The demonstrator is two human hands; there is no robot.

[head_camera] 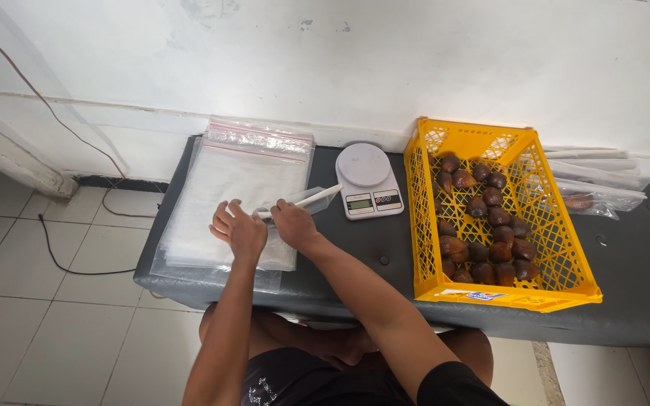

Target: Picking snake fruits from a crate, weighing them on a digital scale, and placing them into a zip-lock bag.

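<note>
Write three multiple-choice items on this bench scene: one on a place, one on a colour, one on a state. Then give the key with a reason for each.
1. Where does the scale stand?
A. between the bag stack and the crate
B. inside the crate
C. on the floor

2. What colour is the crate?
A. blue
B. yellow
C. green

3. What is on the scale's round plate?
A. a heap of fruit
B. a folded bag
C. nothing

Key:
1. A, since the scale sits on the dark bench with the clear bags to one side and the crate to the other.
2. B, its mesh walls and rim are bright yellow around the brown fruit.
3. C, the white plate shows bare; the left hand and right hand are at the bags, holding one clear bag.
</note>
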